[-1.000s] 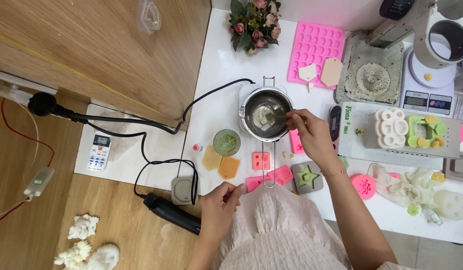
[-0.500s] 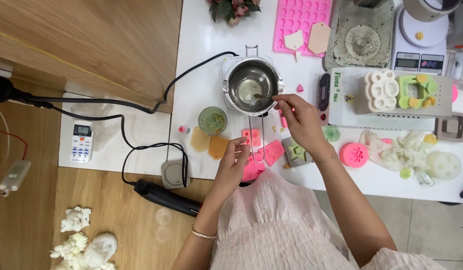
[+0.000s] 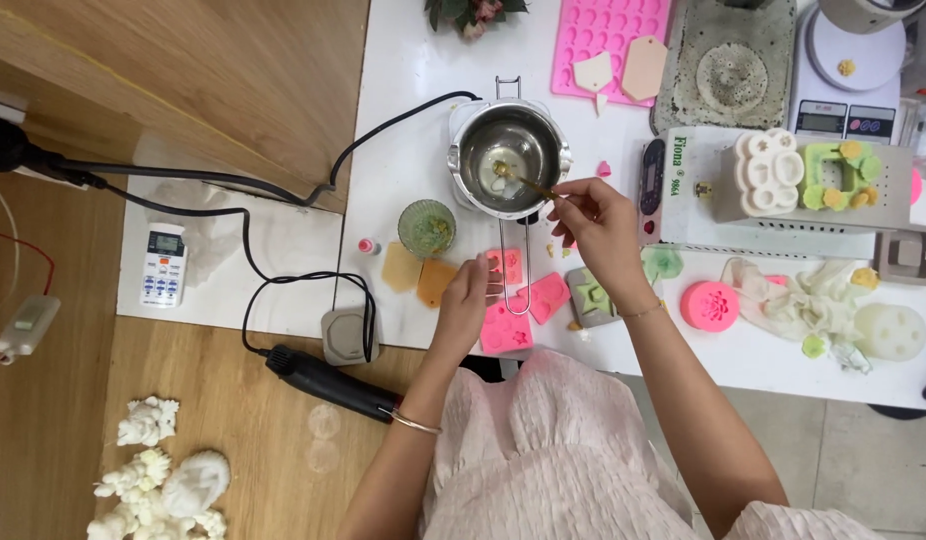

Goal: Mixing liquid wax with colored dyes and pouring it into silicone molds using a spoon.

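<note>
A steel melting pot [image 3: 510, 152] sits on a small white heater on the white table [image 3: 413, 70], with a pale melt in its bottom. My right hand [image 3: 593, 225] pinches a thin stirring stick [image 3: 523, 180] whose tip is down in the pot. My left hand [image 3: 467, 297] rests on the table beside the pot's long wire handle [image 3: 516, 275], fingers near a small pink square mould [image 3: 506, 265]. Whether it grips the handle is unclear. More pink moulds [image 3: 507, 332] lie just below that hand.
A green glass cup [image 3: 426, 226] and two orange wax slabs [image 3: 419, 275] lie left of the pot. A pink tray mould [image 3: 611, 40], a digital scale [image 3: 845, 70], a white box with moulds [image 3: 783, 185] and a grey star mould [image 3: 590, 297] crowd the right. A black heat gun [image 3: 328, 378] lies on the floor.
My left hand rose from my lap to the table by the pot handle. My right hand kept stirring, the stick tip shifting inside the pot. The view shifted slightly.
</note>
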